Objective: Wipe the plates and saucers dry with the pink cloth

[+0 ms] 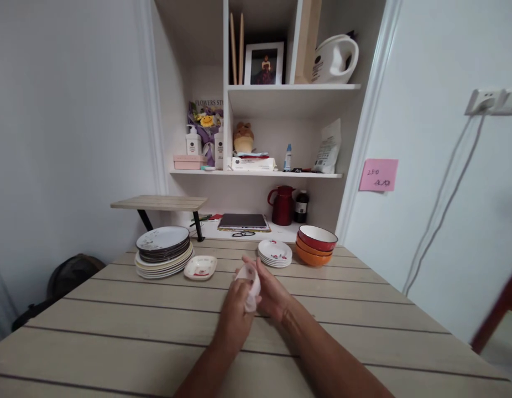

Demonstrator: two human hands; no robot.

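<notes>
Above the middle of the table, both hands are close together on a small, whitish, rounded thing point(251, 284), which looks like a white wipe or thin dish; its kind is unclear. My left hand point(234, 316) curls its fingers over the near side of it. My right hand point(275, 292) lies against its far right side, fingers fairly straight and partly hidden behind it. Just beyond my hands stands a stack of small white plates point(275, 250) with red flowers. A square cream dish point(200, 267) with a red pattern lies to the left.
A tall stack of plates point(163, 254) stands at the left beside a small raised shelf point(158, 203). Stacked red and orange bowls point(316, 245) are at the back right. Behind are glasses point(243, 234), a laptop point(243, 220), a red jug point(282, 205) and a dark bottle point(301, 207).
</notes>
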